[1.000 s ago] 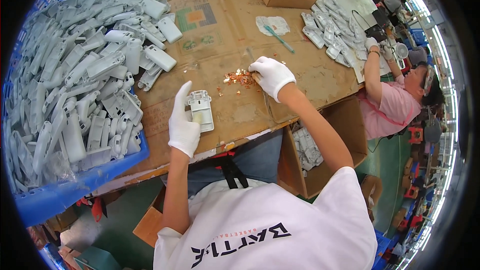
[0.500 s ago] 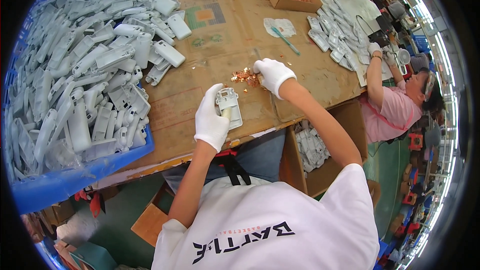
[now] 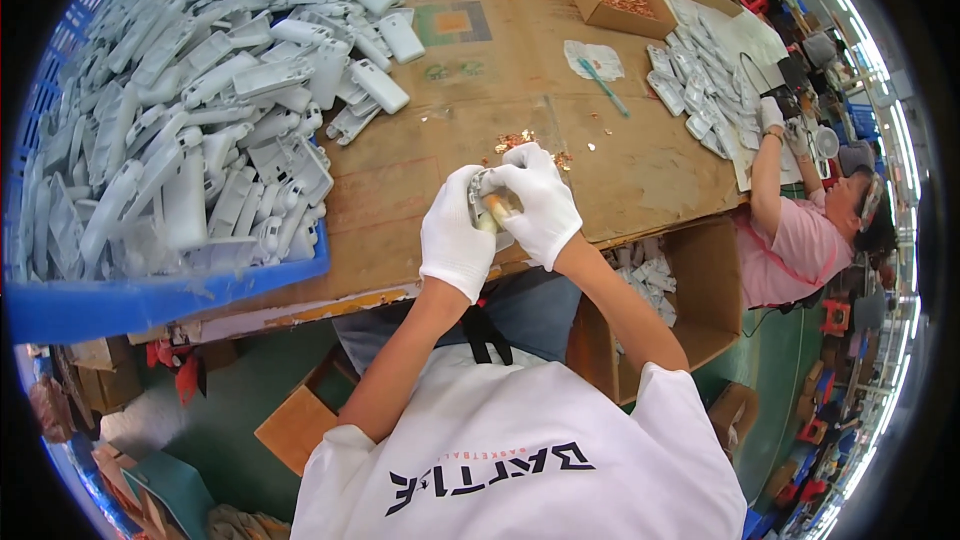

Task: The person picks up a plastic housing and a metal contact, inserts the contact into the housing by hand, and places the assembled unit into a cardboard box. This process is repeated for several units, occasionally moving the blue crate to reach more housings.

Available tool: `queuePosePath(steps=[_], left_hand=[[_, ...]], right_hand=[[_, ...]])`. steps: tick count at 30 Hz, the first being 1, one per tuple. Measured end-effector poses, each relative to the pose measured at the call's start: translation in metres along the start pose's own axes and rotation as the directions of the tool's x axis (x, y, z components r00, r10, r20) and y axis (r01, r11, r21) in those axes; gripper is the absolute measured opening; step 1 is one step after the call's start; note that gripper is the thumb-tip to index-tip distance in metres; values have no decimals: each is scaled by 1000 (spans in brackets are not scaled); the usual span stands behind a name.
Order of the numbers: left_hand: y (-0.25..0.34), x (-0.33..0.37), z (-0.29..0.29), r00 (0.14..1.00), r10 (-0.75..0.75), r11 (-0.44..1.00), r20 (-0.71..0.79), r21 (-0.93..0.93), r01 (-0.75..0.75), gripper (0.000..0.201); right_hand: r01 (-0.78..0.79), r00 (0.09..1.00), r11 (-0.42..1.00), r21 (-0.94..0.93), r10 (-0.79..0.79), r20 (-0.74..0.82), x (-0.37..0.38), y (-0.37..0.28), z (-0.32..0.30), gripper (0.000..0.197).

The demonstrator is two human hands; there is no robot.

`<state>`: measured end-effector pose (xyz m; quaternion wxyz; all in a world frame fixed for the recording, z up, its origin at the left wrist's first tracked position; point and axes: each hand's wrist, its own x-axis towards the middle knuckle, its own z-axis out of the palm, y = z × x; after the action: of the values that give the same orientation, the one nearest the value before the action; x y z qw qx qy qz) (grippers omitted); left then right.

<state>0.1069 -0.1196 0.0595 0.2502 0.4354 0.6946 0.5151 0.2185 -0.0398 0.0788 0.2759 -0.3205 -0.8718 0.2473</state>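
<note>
In my left hand (image 3: 455, 235), gloved in white, is a pale plastic housing (image 3: 476, 198), held over the table's near edge. The gloved right hand (image 3: 540, 202) meets it from the right, fingers closed and bent over its upper end. The thumbs, both with yellowish tips, come close together on the housing. Whatever small part the right fingers pinch is hidden. Just beyond my hands lies a scatter of small copper-coloured metal pieces (image 3: 510, 142), partly covered by the right hand.
A blue crate (image 3: 160, 302) heaped with pale housings (image 3: 250, 80) stands left. Far right are a carton of copper pieces (image 3: 620, 0), a teal pen (image 3: 605, 88) and laid-out housings (image 3: 700, 80). A co-worker in pink (image 3: 795, 250) sits right. An open carton (image 3: 712, 290) stands below the table edge.
My right hand has come from the copper pieces back to the housing in my left hand. The left hand has turned the housing and brought it toward the right hand. The view has shifted slightly.
</note>
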Motion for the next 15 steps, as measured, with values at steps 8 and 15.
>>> queuePosePath(steps=[8, 15], left_hand=[[4, -44, -10, 995, 99, 991, 32, 92, -101, 42], [-4, -107, -18, 955, -19, 988, 297, 150, -27, 44]], right_hand=[[-364, 910, 824, 434, 413, -21, -43, -20, 7, 40], [-678, 728, 699, 227, 597, 337, -113, -40, 1, 20]])
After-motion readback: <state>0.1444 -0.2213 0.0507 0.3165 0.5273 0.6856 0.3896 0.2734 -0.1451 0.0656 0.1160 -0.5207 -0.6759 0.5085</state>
